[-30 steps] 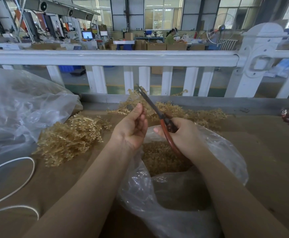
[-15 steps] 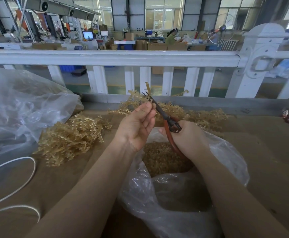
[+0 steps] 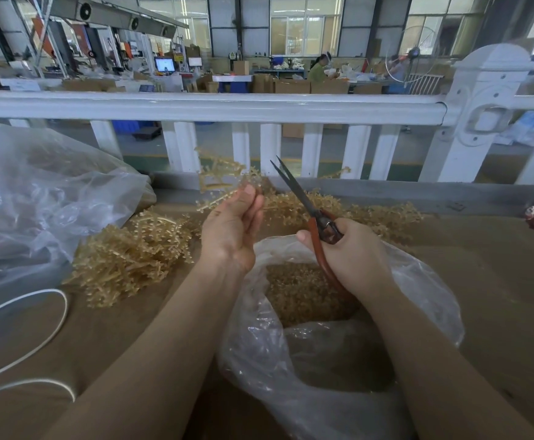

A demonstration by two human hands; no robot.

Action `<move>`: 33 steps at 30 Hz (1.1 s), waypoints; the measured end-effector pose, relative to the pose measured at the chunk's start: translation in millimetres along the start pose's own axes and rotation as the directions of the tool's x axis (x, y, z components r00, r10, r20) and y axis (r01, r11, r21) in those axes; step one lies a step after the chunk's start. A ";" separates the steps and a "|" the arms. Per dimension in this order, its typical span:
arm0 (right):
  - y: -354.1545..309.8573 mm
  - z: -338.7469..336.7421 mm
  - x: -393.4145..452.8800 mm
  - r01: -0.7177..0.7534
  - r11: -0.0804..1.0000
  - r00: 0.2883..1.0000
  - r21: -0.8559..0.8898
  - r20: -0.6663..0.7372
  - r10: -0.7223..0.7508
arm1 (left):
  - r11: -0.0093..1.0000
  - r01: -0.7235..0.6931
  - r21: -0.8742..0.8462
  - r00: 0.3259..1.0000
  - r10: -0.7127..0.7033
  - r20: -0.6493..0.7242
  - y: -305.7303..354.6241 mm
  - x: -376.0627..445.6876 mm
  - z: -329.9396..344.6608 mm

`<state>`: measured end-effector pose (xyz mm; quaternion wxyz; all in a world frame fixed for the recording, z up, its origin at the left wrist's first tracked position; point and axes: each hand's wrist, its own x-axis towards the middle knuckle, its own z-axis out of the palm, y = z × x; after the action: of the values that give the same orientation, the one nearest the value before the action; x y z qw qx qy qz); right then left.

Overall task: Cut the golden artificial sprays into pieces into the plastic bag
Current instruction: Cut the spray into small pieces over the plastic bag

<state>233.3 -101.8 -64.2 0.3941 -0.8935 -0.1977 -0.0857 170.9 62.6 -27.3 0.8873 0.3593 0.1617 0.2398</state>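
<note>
Left hand point(image 3: 232, 228) at frame centre pinches a golden spray point(image 3: 224, 177); right hand point(image 3: 351, 252) grips parted scissors point(image 3: 303, 198) above the plastic bag point(image 3: 418, 281) holding cut pieces. Next, seemingly, the blades close on a branch.

A: Spray point(image 3: 224, 176) in left hand point(image 3: 232, 228) is motion-blurred; stem hidden behind fingers.
B: Scissors point(image 3: 307, 201)?
A: Lower handles buried in right hand point(image 3: 353, 254). Blades part only slightly at the tips.
B: Bag point(image 3: 338, 360)?
A: Bottom cut by frame edge. Second bag point(image 3: 37, 211) cut off left, contents unreadable through film. Cord point(image 3: 49, 331) runs out of frame too.
</note>
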 end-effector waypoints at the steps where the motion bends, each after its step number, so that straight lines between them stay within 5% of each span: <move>1: -0.9 0.6 -0.5 0.013 1.000 1.000 -0.012 -0.003 -0.014 | 1.000 -0.008 0.020 1.000 0.008 -0.008 -0.7 -0.1 0.3; 12: -3.9 2.4 -4.2 0.092 0.981 0.995 -0.172 -0.010 -0.096 | 0.943 -0.199 0.267 0.977 0.171 0.126 -10.9 -4.6 4.5; 33: -4.0 5.1 -3.0 0.092 0.960 0.988 -0.265 -0.098 -0.122 | 0.894 -0.299 0.335 0.945 0.229 0.233 -12.3 -3.8 0.3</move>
<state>228.8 -96.5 -65.9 0.2792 -0.9190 -0.2100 -0.1826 171.8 52.6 -35.4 0.7750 0.5578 0.0690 0.2891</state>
